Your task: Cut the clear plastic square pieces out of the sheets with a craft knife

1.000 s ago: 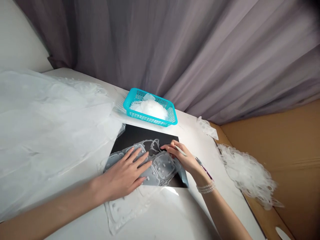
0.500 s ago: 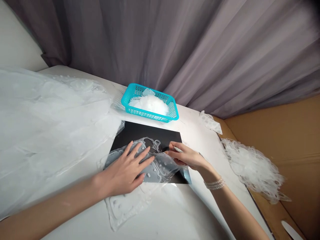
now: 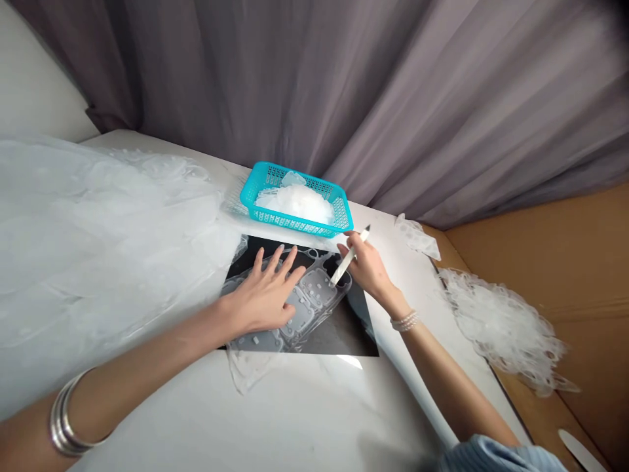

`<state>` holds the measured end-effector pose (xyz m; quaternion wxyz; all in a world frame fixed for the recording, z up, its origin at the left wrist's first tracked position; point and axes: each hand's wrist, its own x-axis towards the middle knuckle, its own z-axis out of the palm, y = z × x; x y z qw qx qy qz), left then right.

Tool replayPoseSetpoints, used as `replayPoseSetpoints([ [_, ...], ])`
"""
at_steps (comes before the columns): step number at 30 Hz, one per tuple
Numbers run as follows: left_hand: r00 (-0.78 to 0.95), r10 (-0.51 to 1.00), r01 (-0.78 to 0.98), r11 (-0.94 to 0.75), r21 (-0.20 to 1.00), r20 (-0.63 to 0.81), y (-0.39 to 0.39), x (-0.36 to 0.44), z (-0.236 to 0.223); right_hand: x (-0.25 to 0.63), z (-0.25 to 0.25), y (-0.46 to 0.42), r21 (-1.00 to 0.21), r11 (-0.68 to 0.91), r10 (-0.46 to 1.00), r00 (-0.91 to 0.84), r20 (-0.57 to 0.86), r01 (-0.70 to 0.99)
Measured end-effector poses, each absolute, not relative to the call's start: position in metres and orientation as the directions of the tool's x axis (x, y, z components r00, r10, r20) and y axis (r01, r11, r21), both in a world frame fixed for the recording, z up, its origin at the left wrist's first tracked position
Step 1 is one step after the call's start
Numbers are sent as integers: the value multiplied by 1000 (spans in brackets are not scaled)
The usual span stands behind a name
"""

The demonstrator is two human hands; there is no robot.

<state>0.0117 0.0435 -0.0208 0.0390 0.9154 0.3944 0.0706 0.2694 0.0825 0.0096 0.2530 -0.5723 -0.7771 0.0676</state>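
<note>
My left hand lies with fingers spread on a translucent, clear-and-white moulded sheet that has rounded panels and small raised bits. Beneath the sheet is a black mat, and one corner of the sheet hangs past the mat's near edge. Closed around a white pen-shaped tool, my right hand is at the mat's right side. The tool slants, its dark end up and its pale end low over the sheet; whether that end touches is unclear.
Behind the mat stands a turquoise basket holding white translucent pieces. A large heap of translucent sheets covers the left side. Scraps pile at the right by cardboard, and another scrap piece lies at the back right.
The sheet has shifted away from me and turned on the mat. My left hand has moved forward with it. My right hand has lifted back and right, bringing the tool into clear view.
</note>
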Motion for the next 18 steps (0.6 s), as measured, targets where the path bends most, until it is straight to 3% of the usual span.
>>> replayPoseSetpoints([
  [2, 708, 697, 684, -717, 134, 116, 38, 9, -22, 272, 10, 69, -450, 271, 936, -123, 330, 851],
  [4, 763, 630, 615, -776, 139, 143, 28, 5, -25, 269, 16, 47, -591, 206, 957, -34, 288, 780],
  [6, 808, 566, 547, -824, 148, 162, 16, 1, -28, 259, 22, 23, -734, 146, 984, -20, 177, 664],
  [8, 827, 536, 515, -844, 152, 172, 7, -1, -31, 245, 25, 4, -803, 98, 995, -83, 60, 588],
  [14, 815, 563, 545, -825, 147, 139, 1, 3, -25, 220, 4, -9, -875, 8, 997, -72, -31, 483],
  [18, 814, 571, 558, -819, 134, 108, 2, 6, -19, 220, -1, -10, -813, 48, 996, -87, -4, 580],
])
